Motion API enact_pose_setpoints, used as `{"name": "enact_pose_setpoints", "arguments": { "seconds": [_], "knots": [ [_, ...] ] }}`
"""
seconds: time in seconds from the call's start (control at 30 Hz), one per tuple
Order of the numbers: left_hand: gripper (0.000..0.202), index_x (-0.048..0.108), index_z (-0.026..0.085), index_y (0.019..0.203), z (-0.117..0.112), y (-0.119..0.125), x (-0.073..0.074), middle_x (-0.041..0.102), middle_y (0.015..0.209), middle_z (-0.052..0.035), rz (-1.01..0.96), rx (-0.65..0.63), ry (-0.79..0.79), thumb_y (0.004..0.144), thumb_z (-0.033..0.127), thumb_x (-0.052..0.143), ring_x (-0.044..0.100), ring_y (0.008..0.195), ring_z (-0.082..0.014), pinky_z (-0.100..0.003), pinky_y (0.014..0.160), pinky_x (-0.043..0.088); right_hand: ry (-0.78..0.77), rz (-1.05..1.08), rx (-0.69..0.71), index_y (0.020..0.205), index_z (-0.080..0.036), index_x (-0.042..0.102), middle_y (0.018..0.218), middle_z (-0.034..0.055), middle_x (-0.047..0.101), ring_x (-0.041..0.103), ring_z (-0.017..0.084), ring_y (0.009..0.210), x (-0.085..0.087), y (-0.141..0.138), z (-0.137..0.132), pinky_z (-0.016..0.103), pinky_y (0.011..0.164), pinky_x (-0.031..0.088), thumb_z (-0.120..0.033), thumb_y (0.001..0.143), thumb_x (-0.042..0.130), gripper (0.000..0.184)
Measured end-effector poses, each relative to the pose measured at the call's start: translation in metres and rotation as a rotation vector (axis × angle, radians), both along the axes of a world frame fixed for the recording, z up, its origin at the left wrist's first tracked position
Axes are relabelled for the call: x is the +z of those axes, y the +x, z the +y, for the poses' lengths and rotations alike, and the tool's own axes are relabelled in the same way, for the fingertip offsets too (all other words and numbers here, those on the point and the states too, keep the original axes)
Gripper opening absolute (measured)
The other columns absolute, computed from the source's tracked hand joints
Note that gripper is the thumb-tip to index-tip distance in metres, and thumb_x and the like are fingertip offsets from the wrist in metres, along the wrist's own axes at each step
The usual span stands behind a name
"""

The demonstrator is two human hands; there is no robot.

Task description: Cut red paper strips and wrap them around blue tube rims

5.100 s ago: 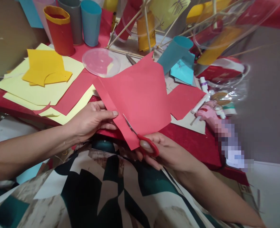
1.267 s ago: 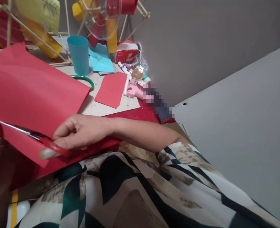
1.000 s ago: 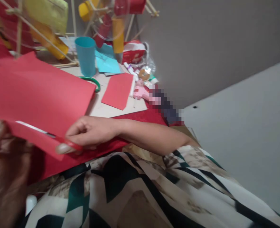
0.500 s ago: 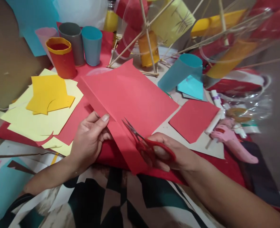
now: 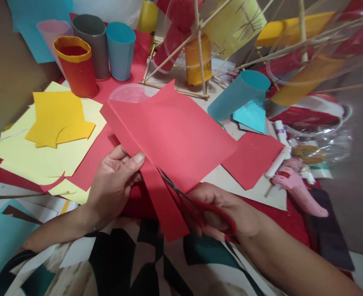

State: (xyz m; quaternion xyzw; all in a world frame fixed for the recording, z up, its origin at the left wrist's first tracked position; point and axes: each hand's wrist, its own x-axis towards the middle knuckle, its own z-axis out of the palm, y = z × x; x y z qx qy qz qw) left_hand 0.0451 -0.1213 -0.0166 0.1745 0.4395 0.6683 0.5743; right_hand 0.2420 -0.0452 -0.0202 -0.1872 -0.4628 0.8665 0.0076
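My left hand pinches the left edge of a large red paper sheet, thumb on top, and holds it above my lap. My right hand is closed in the handles of red scissors. The blades are parted and sit in a cut that runs up from the sheet's near edge. A narrow red strip hangs partly cut free on the left of the blades.
Yellow paper sheets lie at the left, with paper cups behind them. A stick-and-cup wheel model stands at the back. A clear lid, a teal cup, a red paper piece and a pink glue gun lie around.
My view swung from the right side back to the table. The scissors have cut further up the red sheet, and the strip on the left hangs more loosely.
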Motion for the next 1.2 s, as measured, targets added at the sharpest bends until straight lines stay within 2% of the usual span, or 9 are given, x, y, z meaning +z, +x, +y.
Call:
{"name": "enact_pose_setpoints", "arguments": {
  "seconds": [0.1, 0.17, 0.23, 0.37, 0.6, 0.8, 0.9, 1.07, 1.2],
  "knots": [
    [0.012, 0.070, 0.018, 0.101, 0.002, 0.000, -0.004, 0.078, 0.103, -0.0059, -0.021, 0.004, 0.027, 0.091, 0.024, 0.068, 0.076, 0.085, -0.0194, -0.028, 0.072, 0.064, 0.001, -0.028, 0.015, 0.052, -0.017, 0.051, 0.035, -0.0051, 0.041, 0.036, 0.005, 0.035, -0.004, -0.001, 0.001, 0.020, 0.043, 0.035, -0.066, 0.083, 0.069, 0.061],
    [0.008, 0.071, 0.017, 0.096, 0.003, 0.000, -0.007, 0.078, 0.102, -0.0063, -0.050, -0.006, 0.041, 0.092, 0.022, 0.066, 0.076, 0.084, -0.0196, -0.027, 0.068, 0.064, 0.012, -0.100, 0.055, 0.062, -0.013, 0.061, 0.036, -0.0055, 0.044, 0.034, 0.005, 0.032, -0.009, 0.000, 0.002, 0.019, 0.036, 0.026, -0.071, 0.077, 0.072, 0.060],
    [0.007, 0.071, 0.017, 0.095, 0.003, -0.001, -0.009, 0.078, 0.101, -0.0063, -0.066, -0.009, 0.053, 0.092, 0.021, 0.066, 0.076, 0.083, -0.0191, -0.026, 0.066, 0.064, 0.010, -0.136, 0.078, 0.070, -0.012, 0.065, 0.037, -0.0052, 0.047, 0.033, 0.005, 0.030, -0.012, 0.001, 0.003, 0.020, 0.035, 0.023, -0.078, 0.072, 0.070, 0.066],
    [0.011, 0.072, 0.018, 0.101, 0.002, -0.002, -0.014, 0.078, 0.093, -0.0051, -0.060, -0.004, 0.084, 0.091, 0.020, 0.068, 0.074, 0.075, -0.0168, -0.024, 0.062, 0.063, 0.015, -0.104, 0.076, 0.069, -0.013, 0.063, 0.037, -0.0053, 0.046, 0.034, 0.004, 0.029, -0.012, 0.002, 0.002, 0.022, 0.036, 0.024, -0.079, 0.076, 0.065, 0.067],
    [0.017, 0.072, 0.016, 0.106, 0.000, 0.001, -0.014, 0.078, 0.098, -0.0064, -0.054, -0.008, 0.122, 0.090, 0.018, 0.069, 0.075, 0.077, -0.0167, -0.024, 0.064, 0.064, 0.020, -0.050, 0.062, 0.070, -0.013, 0.062, 0.038, -0.0061, 0.047, 0.033, 0.005, 0.030, -0.008, 0.004, -0.001, 0.023, 0.039, 0.025, -0.071, 0.083, 0.065, 0.059],
    [0.013, 0.073, 0.016, 0.099, 0.000, 0.002, -0.016, 0.078, 0.090, -0.0034, -0.056, -0.025, 0.133, 0.086, 0.019, 0.074, 0.073, 0.071, -0.0130, -0.019, 0.063, 0.061, 0.102, 0.013, 0.033, 0.053, -0.016, 0.052, 0.037, -0.0057, 0.043, 0.036, 0.005, 0.034, -0.007, 0.000, -0.002, 0.024, 0.045, 0.030, -0.063, 0.091, 0.060, 0.061],
    [0.013, 0.074, 0.016, 0.098, 0.000, 0.004, -0.017, 0.079, 0.088, -0.0031, -0.078, -0.045, 0.145, 0.086, 0.019, 0.075, 0.073, 0.070, -0.0124, -0.018, 0.063, 0.061, 0.125, 0.000, 0.039, 0.053, -0.017, 0.050, 0.039, -0.0056, 0.044, 0.037, 0.006, 0.037, -0.008, 0.001, -0.002, 0.024, 0.047, 0.030, -0.063, 0.091, 0.061, 0.061],
    [0.013, 0.075, 0.016, 0.098, 0.000, 0.005, -0.013, 0.079, 0.089, -0.0040, -0.111, -0.068, 0.146, 0.085, 0.017, 0.074, 0.076, 0.075, -0.0150, -0.020, 0.064, 0.062, 0.147, -0.068, 0.037, 0.063, -0.017, 0.051, 0.041, -0.0069, 0.047, 0.035, 0.004, 0.035, -0.006, 0.004, -0.001, 0.021, 0.041, 0.024, -0.064, 0.085, 0.067, 0.054],
    [0.019, 0.074, 0.016, 0.103, -0.001, 0.005, -0.011, 0.079, 0.098, -0.0067, -0.098, -0.092, 0.139, 0.084, 0.019, 0.074, 0.077, 0.083, -0.0197, -0.028, 0.073, 0.064, 0.211, -0.107, 0.062, 0.062, -0.016, 0.050, 0.043, -0.0064, 0.047, 0.037, 0.004, 0.038, -0.002, 0.003, -0.002, 0.019, 0.041, 0.026, -0.063, 0.085, 0.068, 0.055]
  ]
}}
